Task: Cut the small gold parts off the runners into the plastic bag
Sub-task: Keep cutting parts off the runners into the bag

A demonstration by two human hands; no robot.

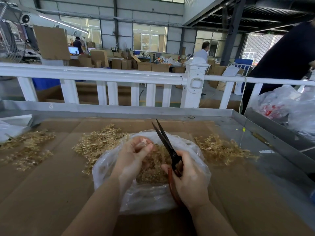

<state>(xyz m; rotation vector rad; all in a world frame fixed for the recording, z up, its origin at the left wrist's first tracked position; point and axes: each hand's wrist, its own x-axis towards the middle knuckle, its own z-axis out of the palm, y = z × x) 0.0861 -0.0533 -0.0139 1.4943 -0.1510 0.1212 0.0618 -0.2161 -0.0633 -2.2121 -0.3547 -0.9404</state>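
Note:
A clear plastic bag (196, 150) lies open on the cardboard in front of me, with a heap of small gold parts (153, 169) inside. My left hand (134, 155) hovers over the bag's mouth and pinches a small pale piece of runner (142, 143) between thumb and fingertips. To its right, my right hand (189, 178) grips the red-brown handles of black scissors (163, 138), whose blades point up and away, slightly apart. Piles of gold runners lie left (27, 147), behind the bag (100, 142) and right (221, 149).
Brown cardboard (51, 193) lines a metal-rimmed table (238, 114). A white railing (105, 75) runs behind it. Crumpled plastic bags (286, 104) sit at the right edge, beside a person in dark clothing (281, 62). Boxes and workers fill the hall beyond.

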